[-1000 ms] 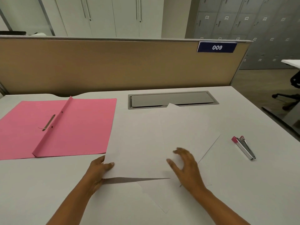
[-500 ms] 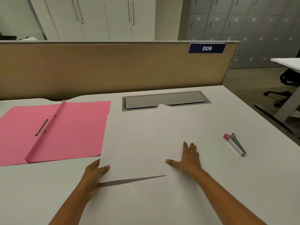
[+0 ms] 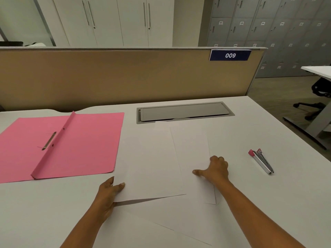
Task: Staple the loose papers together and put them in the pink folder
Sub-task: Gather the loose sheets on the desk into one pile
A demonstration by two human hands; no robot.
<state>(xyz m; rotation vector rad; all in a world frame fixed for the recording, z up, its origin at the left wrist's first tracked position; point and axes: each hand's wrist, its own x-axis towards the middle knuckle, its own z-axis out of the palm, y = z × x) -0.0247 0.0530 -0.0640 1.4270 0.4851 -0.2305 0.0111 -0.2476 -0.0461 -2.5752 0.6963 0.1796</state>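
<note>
Your desk (image 3: 268,126) fills the lower two thirds of the frame, a bare white top that gives you room to square the sheets. Behind it the tan partition (image 3: 125,77) runs across the middle, and at its upper right a dark blue plate (image 3: 230,55) reads "009", the only writing you can read clearly; the grey lockers (image 3: 279,33) in the upper right carry small tags, too small to make out.

At centre left the pink folder (image 3: 80,144) lies opened flat, its metal fastener (image 3: 48,141) showing beside the spine, probably so the stapled set can drop straight in. It touches the left edge of the loose papers (image 3: 148,158), which lie at centre frame and are not yet squared: one sheet sits on top, another shows to its right, and more fan out below toward the bottom edge. The top sheet's near corner is lifted, throwing a thin shadow.

Your left hand (image 3: 107,196) pinches that lower left corner, thumb on top and fingers beneath, likely to steady the stack. Your right hand (image 3: 215,170) rests on the right-hand sheet with fingers curled together and thumb stretched left, seemingly to slide it into line.

The stapler (image 3: 260,161), silver with a red end, lies untouched at centre right, well apart from the papers but within your right hand's reach. No brand shows on it.
</note>
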